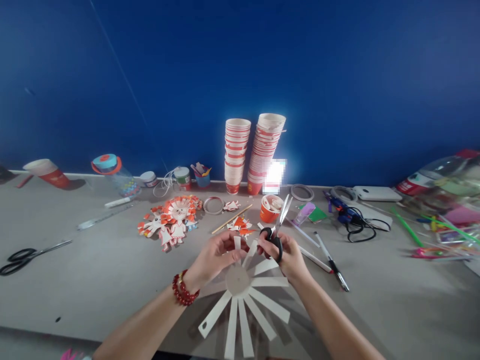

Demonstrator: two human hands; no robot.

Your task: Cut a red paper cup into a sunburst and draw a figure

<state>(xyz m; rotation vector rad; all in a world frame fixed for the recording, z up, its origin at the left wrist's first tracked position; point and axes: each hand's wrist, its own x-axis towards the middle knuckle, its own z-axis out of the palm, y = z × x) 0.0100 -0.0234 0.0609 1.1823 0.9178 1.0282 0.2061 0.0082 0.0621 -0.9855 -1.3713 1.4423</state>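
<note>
On a grey tabletop (pixel 123 280), a pair of black-handled metal scissors (pixel 28 256) is lying at the far left, and behind it a red-and-white paper cup (pixel 50 175) is tilting. Next, a clear plastic bottle with a blue lid (pixel 125 182) is leaning near the blue wall (pixel 168 75). Red-and-white paper cut-out figures (pixel 178 222) are lying clustered to its right. The left hand (pixel 221 254), with dark red beads (pixel 183 290) circling its wrist, is curling its fingers narrowly around the upper strips of a white paper piece (pixel 238 280), whose strips are radiating from a round centre in front of the person. Beyond it, two tall stacks of paper cups (pixel 237 160) are standing, and a small red cup of paper scraps (pixel 269 215) is sitting nearer. The right hand (pixel 287 255) is gripping black-ringed silver scissors (pixel 278 245), their blades pointing upward. Farther right, a black-and-clear pen (pixel 333 267) is lying near a blue tool with a black cord (pixel 345 216).
</note>
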